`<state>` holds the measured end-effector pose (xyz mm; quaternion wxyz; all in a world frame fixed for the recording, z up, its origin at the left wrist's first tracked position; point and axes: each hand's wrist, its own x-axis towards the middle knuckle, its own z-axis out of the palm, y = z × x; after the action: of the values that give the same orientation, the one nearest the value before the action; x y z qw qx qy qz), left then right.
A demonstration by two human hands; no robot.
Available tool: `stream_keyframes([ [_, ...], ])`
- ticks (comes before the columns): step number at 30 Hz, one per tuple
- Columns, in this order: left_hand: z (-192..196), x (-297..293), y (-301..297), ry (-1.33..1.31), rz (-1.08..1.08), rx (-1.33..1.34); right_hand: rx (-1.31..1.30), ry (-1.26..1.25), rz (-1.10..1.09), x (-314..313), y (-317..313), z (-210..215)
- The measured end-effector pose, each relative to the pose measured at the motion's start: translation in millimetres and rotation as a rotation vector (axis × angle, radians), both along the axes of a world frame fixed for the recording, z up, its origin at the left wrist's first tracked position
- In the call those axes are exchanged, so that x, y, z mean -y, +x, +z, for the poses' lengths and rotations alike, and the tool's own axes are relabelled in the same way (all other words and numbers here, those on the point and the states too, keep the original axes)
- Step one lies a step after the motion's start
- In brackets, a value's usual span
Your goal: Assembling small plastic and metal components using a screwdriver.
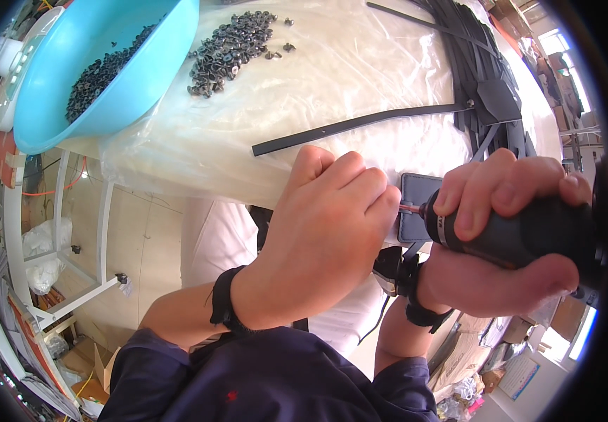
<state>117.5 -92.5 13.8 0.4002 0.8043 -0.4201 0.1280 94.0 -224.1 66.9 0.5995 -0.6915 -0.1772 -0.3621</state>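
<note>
Your dark navy sleeves (247,383) fill the bottom of the view, closest to the lens, with a black band (223,304) around your left wrist. Above them, your left hand (318,239) is curled into a tight fist, knuckles up, with the fingertips pinched around something too small to make out, right at the tip of the tool. Your right hand (508,232) is wrapped fully around the thick black handle of a powered screwdriver (522,232), which lies level and points to your left. Its thin reddish bit (411,208) touches the fingertips of your left hand.

Just behind that meeting point lies a small dark grey rectangular pad with a stitched edge (416,207), at the near edge of the white table covered in clear plastic sheeting (360,77). Part of the pad is hidden by your hands. Beyond it, a long flat black strap with a square plate at one end (360,125) lies across the sheeting, its plate end reaching a stack of similar black straps (480,63) on your right.

Well apart, at the far left of the table, a light blue plastic basin (142,70) holds small dark metal fasteners, and a loose heap of the same dark metal fasteners (230,49) lies on the sheeting just beside it.
</note>
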Motion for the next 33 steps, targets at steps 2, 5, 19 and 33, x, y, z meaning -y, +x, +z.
stream_keyframes([
  [2, 0, -1, 0, 0.003, 0.002, 0.008, 0.008, 0.016, 0.005, -1, 1, 0],
  [5, -2, 0, -1, -0.003, 0.006, 0.019, 0.026, 0.041, 0.009, -3, 1, 0],
  [19, 1, -3, -3, -0.002, -0.002, 0.011, 0.087, 0.132, 0.003, -7, 2, -5],
  [33, 1, 0, -1, -0.015, -0.01, 0.039, 0.155, 0.231, 0.012, -4, 3, -10],
])
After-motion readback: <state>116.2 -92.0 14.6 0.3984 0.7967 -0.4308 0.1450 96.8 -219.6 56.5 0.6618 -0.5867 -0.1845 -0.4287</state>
